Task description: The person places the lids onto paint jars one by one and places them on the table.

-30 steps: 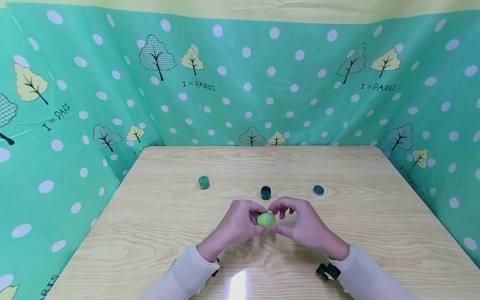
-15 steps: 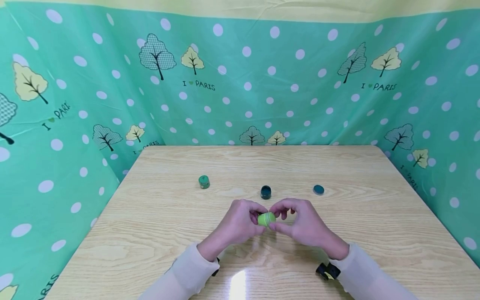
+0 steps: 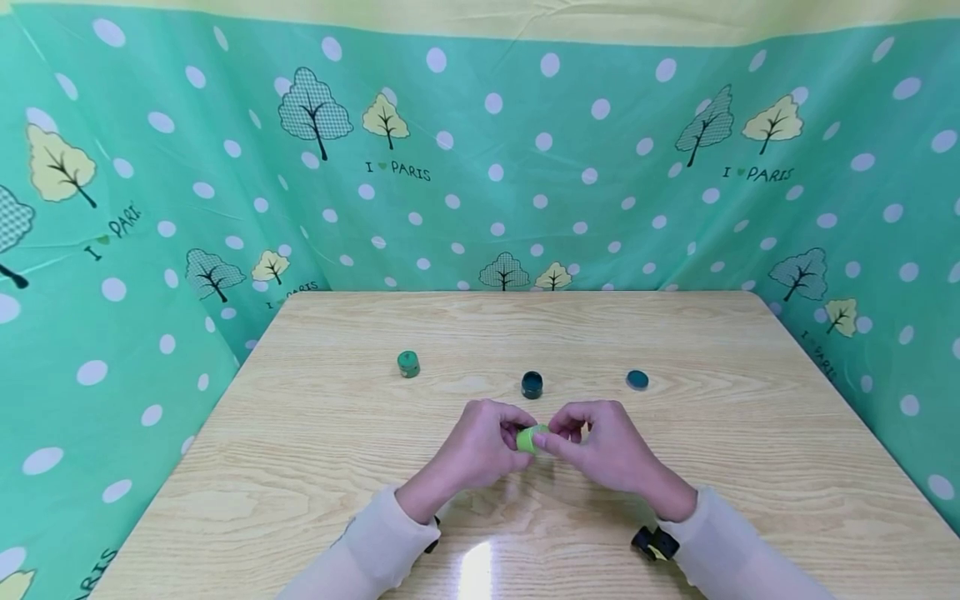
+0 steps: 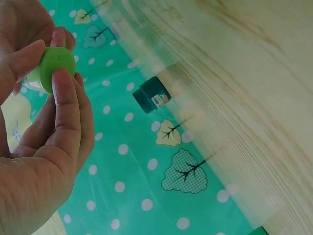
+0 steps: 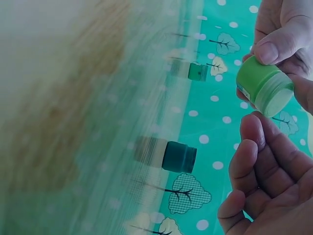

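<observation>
My left hand (image 3: 480,446) grips the body of a small light-green paint jar (image 4: 58,66) between thumb and fingers, in front of me above the table. The jar (image 5: 258,81) is tipped sideways in the right wrist view, its lid (image 5: 275,95) towards my right hand (image 3: 600,442). That hand's thumb and fingertips pinch the lid from two sides, and its thumb covers part of it in the head view. Beyond the hands, an uncapped dark teal paint jar (image 3: 532,386) stands upright on the table. A round teal lid (image 3: 637,380) lies to its right.
A green paint jar (image 3: 408,364) with its lid on stands further left on the wooden table (image 3: 337,450). A green dotted curtain (image 3: 465,192) hangs behind the table and along both sides.
My right hand's thumb and fingers have come in from beside the light-green jar onto its lid, and the thumb now overlaps it. My left hand stays nearly where it was.
</observation>
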`<state>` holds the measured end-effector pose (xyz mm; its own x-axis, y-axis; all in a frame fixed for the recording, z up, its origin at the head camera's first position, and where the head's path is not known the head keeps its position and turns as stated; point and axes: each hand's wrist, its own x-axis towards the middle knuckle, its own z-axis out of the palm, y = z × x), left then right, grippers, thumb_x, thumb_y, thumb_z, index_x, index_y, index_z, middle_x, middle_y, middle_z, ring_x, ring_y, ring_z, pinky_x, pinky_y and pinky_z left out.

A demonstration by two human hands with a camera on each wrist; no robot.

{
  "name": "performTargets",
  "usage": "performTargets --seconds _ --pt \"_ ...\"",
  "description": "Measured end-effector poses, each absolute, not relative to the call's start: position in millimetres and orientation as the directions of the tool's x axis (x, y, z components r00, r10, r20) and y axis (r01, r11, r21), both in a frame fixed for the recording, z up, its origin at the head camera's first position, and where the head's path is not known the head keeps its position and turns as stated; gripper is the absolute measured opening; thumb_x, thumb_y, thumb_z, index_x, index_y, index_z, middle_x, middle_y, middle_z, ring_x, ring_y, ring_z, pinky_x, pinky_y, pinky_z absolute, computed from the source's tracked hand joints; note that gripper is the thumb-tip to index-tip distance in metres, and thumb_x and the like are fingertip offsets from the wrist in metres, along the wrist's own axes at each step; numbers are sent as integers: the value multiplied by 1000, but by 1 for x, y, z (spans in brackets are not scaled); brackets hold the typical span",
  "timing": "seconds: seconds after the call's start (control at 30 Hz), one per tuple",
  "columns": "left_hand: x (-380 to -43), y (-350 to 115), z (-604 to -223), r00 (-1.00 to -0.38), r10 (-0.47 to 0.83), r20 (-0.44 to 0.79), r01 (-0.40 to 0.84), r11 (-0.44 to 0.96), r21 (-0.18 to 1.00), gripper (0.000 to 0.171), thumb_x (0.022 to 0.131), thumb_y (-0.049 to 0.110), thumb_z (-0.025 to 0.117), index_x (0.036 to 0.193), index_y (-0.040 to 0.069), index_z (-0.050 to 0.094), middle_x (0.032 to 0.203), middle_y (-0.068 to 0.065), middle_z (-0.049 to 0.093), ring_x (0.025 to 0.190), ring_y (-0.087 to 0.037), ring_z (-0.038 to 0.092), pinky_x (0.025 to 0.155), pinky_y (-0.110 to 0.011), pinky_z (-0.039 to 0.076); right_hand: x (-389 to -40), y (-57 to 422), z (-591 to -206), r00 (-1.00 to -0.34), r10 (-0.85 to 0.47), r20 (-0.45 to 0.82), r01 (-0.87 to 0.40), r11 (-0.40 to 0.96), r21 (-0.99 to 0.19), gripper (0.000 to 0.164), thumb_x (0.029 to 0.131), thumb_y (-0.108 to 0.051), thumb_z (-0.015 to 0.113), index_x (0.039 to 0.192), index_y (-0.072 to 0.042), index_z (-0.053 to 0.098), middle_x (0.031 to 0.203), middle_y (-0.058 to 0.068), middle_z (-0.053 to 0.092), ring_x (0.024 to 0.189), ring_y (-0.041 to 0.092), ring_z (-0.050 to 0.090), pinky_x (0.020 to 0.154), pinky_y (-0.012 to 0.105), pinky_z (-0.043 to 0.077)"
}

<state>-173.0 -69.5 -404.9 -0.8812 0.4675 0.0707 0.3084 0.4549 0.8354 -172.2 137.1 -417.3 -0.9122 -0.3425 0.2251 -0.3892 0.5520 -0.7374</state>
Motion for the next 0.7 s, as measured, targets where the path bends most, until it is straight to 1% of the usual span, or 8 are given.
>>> performTargets --seconds 0.2,0.37,0.5,0.6,0.7 --pt "-172 -69 -404 -880 470 72 314 460 831 25 73 -1 78 95 8 73 77 2 66 65 -7 60 59 -20 52 -173 136 -420 -911 -336 240 -397 551 -734 23 81 -54 68 70 -33 67 60 -15 59 52 9 49 46 23 41" --pt "-173 -70 -405 -880 470 73 313 458 832 24 73 -1 77 95 9 73 77 3 66 65 -9 61 59 -20 52 -172 136 -418 -915 -327 237 -391 569 -724 23 81 -55 67 72 -34 67 61 -15 59 54 10 49 47 23 40" --pt "-173 -70 -405 -882 465 74 303 442 844 24 73 -1 76 94 9 72 78 3 67 67 -9 62 61 -20 53 -172 138 -416 -908 -333 254 -406 549 -730 23 79 -52 71 85 -31 68 72 -11 62 62 13 53 52 26 42" --pt "-173 -69 -404 -885 460 74 295 431 853 25 73 -1 76 96 8 72 80 2 68 69 -9 64 62 -20 54 -172 139 -415 -885 -359 296 -453 518 -726 30 76 -46 77 98 -28 67 85 -11 63 70 15 55 61 31 44" --pt "-173 -70 -404 -887 456 72 287 424 859 27 73 -1 77 97 7 71 82 1 68 70 -8 64 63 -20 54 -172 141 -415 -851 -396 346 -515 493 -701 36 75 -40 80 105 -27 66 92 -13 63 75 14 56 68 37 43"
